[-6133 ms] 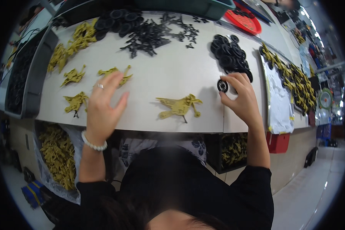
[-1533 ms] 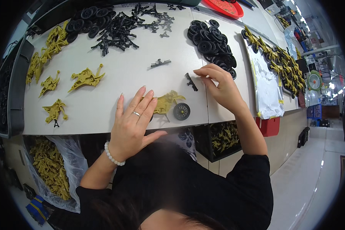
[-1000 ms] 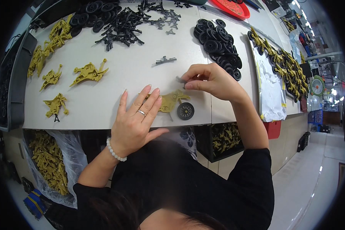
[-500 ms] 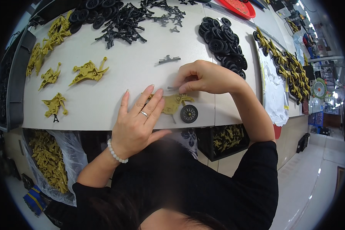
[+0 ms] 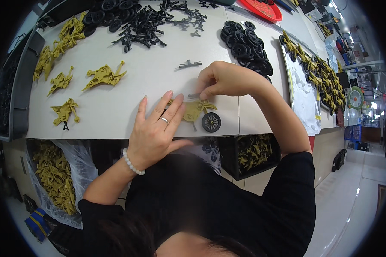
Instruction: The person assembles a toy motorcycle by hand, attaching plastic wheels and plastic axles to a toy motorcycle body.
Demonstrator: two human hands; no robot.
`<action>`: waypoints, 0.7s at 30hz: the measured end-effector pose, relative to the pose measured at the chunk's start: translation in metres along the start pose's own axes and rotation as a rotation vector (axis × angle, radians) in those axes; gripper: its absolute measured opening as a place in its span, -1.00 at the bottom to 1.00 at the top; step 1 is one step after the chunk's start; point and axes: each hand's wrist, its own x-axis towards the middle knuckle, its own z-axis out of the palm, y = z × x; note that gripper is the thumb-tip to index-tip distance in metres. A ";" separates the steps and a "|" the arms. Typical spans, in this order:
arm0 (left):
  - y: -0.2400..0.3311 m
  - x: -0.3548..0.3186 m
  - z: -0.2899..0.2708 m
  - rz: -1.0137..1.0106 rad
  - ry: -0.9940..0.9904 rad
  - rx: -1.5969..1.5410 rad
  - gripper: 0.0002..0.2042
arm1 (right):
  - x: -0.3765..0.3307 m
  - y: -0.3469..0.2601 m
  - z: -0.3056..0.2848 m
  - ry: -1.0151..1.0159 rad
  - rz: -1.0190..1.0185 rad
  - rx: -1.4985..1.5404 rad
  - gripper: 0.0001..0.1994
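Observation:
A yellow plastic toy motorcycle frame (image 5: 191, 112) lies near the table's front edge. My left hand (image 5: 155, 128) rests flat over its left end, fingers stretched and thumb apart. Above the frame's right end, my right hand (image 5: 216, 81) is pinched on a small dark grey plastic part (image 5: 194, 96) that sticks out left of the fingertips; its full shape is hidden. One black spoked wheel (image 5: 211, 122) touches or nearly touches the frame's lower right. Beyond my hands lies a single dark grey forked part (image 5: 188, 64).
Loose yellow frames (image 5: 105, 76) lie to the left. Piles of black forked parts (image 5: 143, 28) and black wheels (image 5: 244, 43) sit farther back. A grey bin (image 5: 13, 94) stands at the left edge, a tray of wheeled yellow pieces (image 5: 326, 81) at right, and a red tray (image 5: 261, 9) behind.
My right hand has shifted slightly up and left with the grey part. My left hand stays on the yellow frame. The whole view has shifted a little.

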 end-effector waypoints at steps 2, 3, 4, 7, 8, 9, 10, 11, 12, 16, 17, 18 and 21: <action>-0.001 0.001 0.002 0.006 0.013 -0.006 -0.25 | -0.005 -0.003 0.001 0.064 -0.012 -0.071 -0.81; -0.002 0.001 0.004 0.006 0.018 -0.016 -0.25 | -0.007 0.001 0.000 0.041 -0.013 -0.015 -0.80; -0.002 0.000 0.006 0.007 0.025 -0.013 -0.25 | -0.008 0.006 0.002 0.044 -0.014 -0.022 -0.80; -0.002 -0.002 0.008 0.015 0.036 -0.023 -0.24 | -0.026 0.017 0.007 0.248 -0.122 0.058 -0.78; -0.001 -0.002 0.008 0.012 0.027 -0.015 -0.24 | -0.037 0.023 0.007 0.251 -0.113 0.054 -0.78; 0.000 -0.001 0.008 0.011 0.018 -0.009 -0.23 | -0.048 0.032 0.008 0.438 -0.104 0.148 -0.80; 0.001 -0.001 0.007 0.024 0.021 -0.019 -0.23 | -0.063 0.039 0.009 0.631 -0.094 0.242 -0.82; 0.000 -0.001 0.006 0.017 0.027 0.001 -0.22 | -0.076 0.039 0.011 0.745 -0.023 0.182 -0.83; 0.000 -0.002 0.007 0.010 0.033 0.020 -0.20 | -0.090 0.040 0.012 0.857 0.048 0.120 -0.85; -0.003 -0.003 0.009 0.031 0.048 0.026 -0.19 | -0.130 0.061 0.030 1.103 0.264 -0.199 -0.76; -0.003 -0.003 0.009 0.031 0.057 0.013 -0.19 | -0.132 0.059 0.036 1.086 0.340 -0.195 -0.67; -0.003 -0.004 0.008 0.027 0.066 0.004 -0.19 | -0.132 0.063 0.042 1.082 0.326 -0.187 -0.67; -0.001 -0.003 0.005 0.012 0.082 -0.042 -0.23 | -0.120 0.072 0.058 1.044 0.339 -0.321 -0.62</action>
